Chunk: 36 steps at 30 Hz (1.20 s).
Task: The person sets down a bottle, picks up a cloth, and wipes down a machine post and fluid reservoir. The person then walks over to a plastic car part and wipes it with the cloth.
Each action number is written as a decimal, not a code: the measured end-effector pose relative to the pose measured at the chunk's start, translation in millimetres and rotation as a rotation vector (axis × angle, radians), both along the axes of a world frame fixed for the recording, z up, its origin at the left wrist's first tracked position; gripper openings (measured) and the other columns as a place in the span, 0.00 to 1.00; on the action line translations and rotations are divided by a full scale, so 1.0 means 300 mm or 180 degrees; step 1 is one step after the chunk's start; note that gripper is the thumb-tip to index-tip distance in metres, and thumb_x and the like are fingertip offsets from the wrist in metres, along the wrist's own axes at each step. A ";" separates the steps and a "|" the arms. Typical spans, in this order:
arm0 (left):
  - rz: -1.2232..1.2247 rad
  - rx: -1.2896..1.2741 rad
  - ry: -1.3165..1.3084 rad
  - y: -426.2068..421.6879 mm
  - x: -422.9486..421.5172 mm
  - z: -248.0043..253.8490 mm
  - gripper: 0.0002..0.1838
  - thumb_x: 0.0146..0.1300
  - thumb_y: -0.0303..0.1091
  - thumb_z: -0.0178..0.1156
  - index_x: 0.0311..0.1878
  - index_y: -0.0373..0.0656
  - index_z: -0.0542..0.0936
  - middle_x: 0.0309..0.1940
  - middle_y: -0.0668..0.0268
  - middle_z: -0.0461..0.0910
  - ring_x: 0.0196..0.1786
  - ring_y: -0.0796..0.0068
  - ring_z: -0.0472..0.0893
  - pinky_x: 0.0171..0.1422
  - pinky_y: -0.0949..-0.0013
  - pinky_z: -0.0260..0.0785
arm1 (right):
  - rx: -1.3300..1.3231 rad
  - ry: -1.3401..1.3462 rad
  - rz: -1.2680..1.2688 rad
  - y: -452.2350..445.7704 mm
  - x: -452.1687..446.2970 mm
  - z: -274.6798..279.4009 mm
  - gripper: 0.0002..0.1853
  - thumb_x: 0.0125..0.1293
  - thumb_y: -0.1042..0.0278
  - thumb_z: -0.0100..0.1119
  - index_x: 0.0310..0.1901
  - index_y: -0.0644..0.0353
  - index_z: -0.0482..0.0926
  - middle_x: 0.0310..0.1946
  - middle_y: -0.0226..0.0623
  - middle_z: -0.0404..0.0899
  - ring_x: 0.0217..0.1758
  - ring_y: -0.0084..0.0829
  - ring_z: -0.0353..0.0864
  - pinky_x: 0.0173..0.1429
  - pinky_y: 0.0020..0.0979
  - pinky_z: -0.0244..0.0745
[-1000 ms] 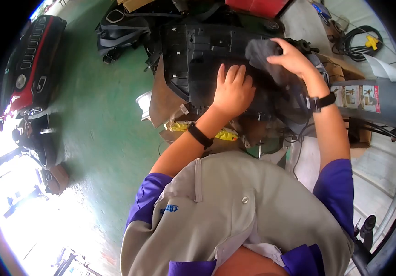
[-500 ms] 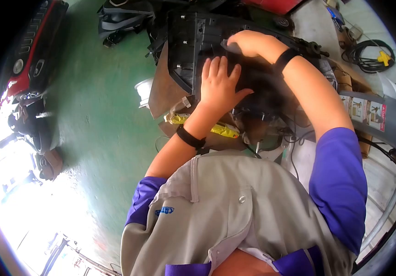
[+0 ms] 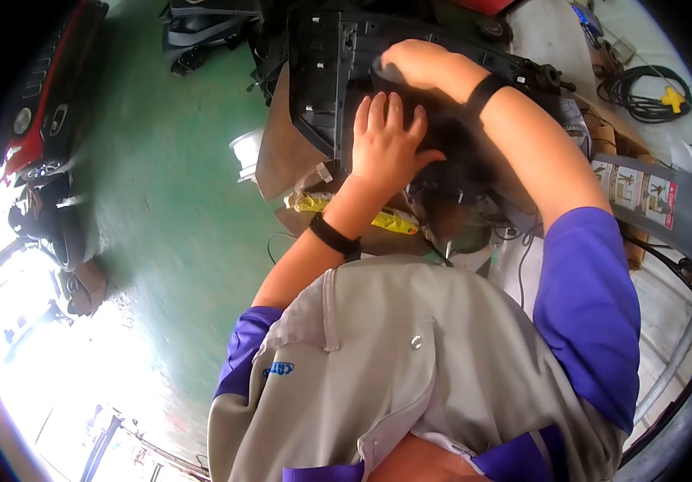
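A large black plastic panel (image 3: 326, 88), ribbed along its left part, lies in front of me; it looks like a vehicle part. My left hand (image 3: 388, 145) rests palm down on it, fingers spread and the thumb out to the right. Farther up, my right hand (image 3: 422, 64) bends over the panel with curled fingers. It presses a small dark grey piece (image 3: 380, 67), like a pad or folded sheet, against the surface. Most of that piece and the right fingertips are hidden. Brown cardboard (image 3: 286, 153) shows under the panel's left edge.
A yellow packet (image 3: 396, 221) lies near my left wrist, a white spool (image 3: 247, 153) beyond the cardboard. At right are a coiled black cable (image 3: 647, 95) and a grey part with warning labels (image 3: 639, 193). A red-and-black vehicle front (image 3: 36, 120) stands across the green floor (image 3: 161, 177).
My right hand has slid a little left and away from me over the panel with the grey piece. The left hand stays flat in nearly the same place. The view has shifted slightly.
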State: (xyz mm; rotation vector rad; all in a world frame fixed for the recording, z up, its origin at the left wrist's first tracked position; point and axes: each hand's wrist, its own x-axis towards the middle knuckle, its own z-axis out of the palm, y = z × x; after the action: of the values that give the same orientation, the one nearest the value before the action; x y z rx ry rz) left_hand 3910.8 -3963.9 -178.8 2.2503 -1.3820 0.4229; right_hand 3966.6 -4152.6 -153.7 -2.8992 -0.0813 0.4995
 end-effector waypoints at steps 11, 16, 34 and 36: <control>-0.0053 0.0081 0.0023 0.004 -0.005 -0.003 0.38 0.49 0.66 0.63 0.54 0.46 0.78 0.54 0.48 0.75 0.60 0.49 0.71 0.66 0.48 0.59 | -0.0145 -0.0306 0.0056 0.022 -0.004 -0.018 0.11 0.52 0.78 0.58 0.39 0.59 0.83 0.39 0.48 0.83 0.46 0.50 0.81 0.48 0.45 0.77; -0.0036 0.0107 0.0064 0.014 -0.012 0.007 0.38 0.48 0.66 0.64 0.54 0.46 0.78 0.55 0.49 0.75 0.60 0.50 0.71 0.66 0.50 0.60 | -0.0082 -0.0119 -0.0010 0.014 -0.005 -0.047 0.15 0.56 0.76 0.57 0.46 0.56 0.82 0.44 0.47 0.82 0.51 0.50 0.80 0.51 0.44 0.77; -0.0012 0.0048 0.0048 0.015 -0.009 -0.004 0.38 0.49 0.66 0.63 0.55 0.46 0.79 0.55 0.50 0.74 0.62 0.51 0.69 0.65 0.51 0.59 | 0.0217 0.0238 0.0034 -0.016 0.009 0.005 0.17 0.52 0.77 0.57 0.46 0.56 0.82 0.44 0.47 0.82 0.49 0.50 0.81 0.49 0.43 0.76; -0.0038 0.0017 0.0089 0.003 -0.020 -0.004 0.37 0.48 0.65 0.64 0.54 0.45 0.79 0.55 0.50 0.74 0.62 0.51 0.69 0.65 0.51 0.59 | -0.0208 0.0448 -0.0083 -0.001 -0.020 0.042 0.17 0.53 0.76 0.57 0.47 0.56 0.82 0.45 0.48 0.82 0.49 0.50 0.80 0.50 0.43 0.77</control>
State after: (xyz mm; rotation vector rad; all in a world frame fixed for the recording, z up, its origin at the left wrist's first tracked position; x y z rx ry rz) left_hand 3904.8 -3962.9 -180.0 2.2427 -1.3830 0.3827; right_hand 3960.6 -4153.0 -141.0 -2.9138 -0.0064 0.7125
